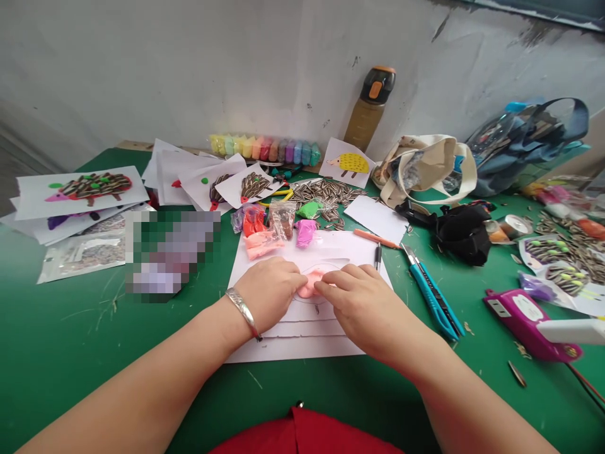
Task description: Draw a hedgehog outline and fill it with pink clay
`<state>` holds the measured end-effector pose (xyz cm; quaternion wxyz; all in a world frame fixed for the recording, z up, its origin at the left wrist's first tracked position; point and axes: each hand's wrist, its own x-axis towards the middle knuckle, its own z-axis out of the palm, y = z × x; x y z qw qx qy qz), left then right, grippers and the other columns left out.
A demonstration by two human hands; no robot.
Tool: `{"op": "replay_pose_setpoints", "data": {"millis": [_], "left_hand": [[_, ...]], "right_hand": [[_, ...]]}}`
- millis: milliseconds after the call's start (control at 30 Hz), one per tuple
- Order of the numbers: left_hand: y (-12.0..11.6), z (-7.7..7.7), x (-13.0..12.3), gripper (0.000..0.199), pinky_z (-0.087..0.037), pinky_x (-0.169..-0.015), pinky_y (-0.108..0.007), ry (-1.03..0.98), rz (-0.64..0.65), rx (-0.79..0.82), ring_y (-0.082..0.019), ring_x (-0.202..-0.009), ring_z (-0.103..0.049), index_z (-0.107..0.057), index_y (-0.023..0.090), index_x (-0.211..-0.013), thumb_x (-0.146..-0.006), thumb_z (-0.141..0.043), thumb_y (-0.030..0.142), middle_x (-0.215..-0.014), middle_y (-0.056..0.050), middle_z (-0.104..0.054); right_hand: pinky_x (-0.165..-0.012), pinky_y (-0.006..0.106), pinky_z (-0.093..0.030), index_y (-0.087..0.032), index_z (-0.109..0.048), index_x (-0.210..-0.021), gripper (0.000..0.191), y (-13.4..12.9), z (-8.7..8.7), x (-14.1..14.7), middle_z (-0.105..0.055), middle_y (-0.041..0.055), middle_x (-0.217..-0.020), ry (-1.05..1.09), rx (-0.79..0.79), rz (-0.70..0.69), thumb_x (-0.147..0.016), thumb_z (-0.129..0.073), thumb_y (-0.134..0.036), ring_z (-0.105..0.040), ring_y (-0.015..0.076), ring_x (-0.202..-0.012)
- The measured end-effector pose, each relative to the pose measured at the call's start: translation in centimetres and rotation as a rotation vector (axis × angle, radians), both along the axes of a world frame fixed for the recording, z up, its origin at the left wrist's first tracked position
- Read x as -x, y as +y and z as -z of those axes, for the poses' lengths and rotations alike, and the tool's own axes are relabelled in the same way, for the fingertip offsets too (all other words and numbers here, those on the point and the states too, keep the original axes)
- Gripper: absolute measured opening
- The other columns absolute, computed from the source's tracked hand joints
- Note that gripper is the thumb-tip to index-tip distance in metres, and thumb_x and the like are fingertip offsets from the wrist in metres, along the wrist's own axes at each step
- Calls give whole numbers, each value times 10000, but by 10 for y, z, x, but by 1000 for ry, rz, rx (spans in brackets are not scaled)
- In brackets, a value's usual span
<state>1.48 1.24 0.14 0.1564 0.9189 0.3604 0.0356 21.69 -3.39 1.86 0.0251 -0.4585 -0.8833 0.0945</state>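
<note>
In the head view, a lump of pink clay (311, 283) is seen on white paper (302, 350), within a faintly drawn outline. It is touched by both hands, one from each side. The fingertips of the left hand (268, 293) are set against its left edge, with the fingers held together and bent; a silver bracelet (242, 312) is worn on that wrist. The right edge of the clay is covered in part by the curled fingers of the right hand (360, 304). Whether the clay is pinched or only pressed by either hand cannot be told.

Several sheets are stacked under the hands on the green table (70, 353). Just beyond the left hand, a salmon pack (261, 244) is placed, with red (254, 221), brown (282, 219), green (310, 209) and magenta (306, 233) packs near it. Seeds (331, 194) are heaped behind these. To the right of the right hand, a black pen (377, 257), an orange stick (377, 238) and a teal cutter (433, 295) are laid. At the far left, cards (28, 186) are piled, the top one covered with seeds in an animal shape. A bottle (371, 104) is leaned against the wall (165, 69).
</note>
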Motion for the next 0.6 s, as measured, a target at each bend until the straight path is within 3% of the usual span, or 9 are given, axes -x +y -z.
{"op": "replay_pose_setpoints", "data": {"millis": [200, 367, 600], "left_hand": [[1, 3, 1, 239, -390, -656, -325, 62, 28, -34, -202, -767, -532, -705, 193, -869, -880, -488, 93, -830, -58, -623], [-1, 3, 0, 234, -386, -659, -331, 71, 22, -62, -205, -767, -519, -705, 193, -858, -873, -495, 90, -831, -56, -617], [-2, 5, 0, 215, -381, -654, -330, 56, 28, -78, -198, -752, -513, -708, 207, -882, -881, -509, 126, -843, -48, -617]], "right_hand": [[-765, 394, -292, -215, -616, -1130, 375, -4, 1, 0, -655, 67, -996, -137, 11, -22, -817, -482, -58, -517, 234, -871], [-768, 387, -288, -217, -620, -1125, 372, -4, -4, -3, -668, 60, -994, -127, 53, -17, -819, -481, -59, -533, 226, -875], [-790, 371, -297, -260, -590, -1206, 407, -3, -8, -3, -604, 72, -1203, -50, -27, 23, -881, -427, -77, -503, 234, -986]]}}
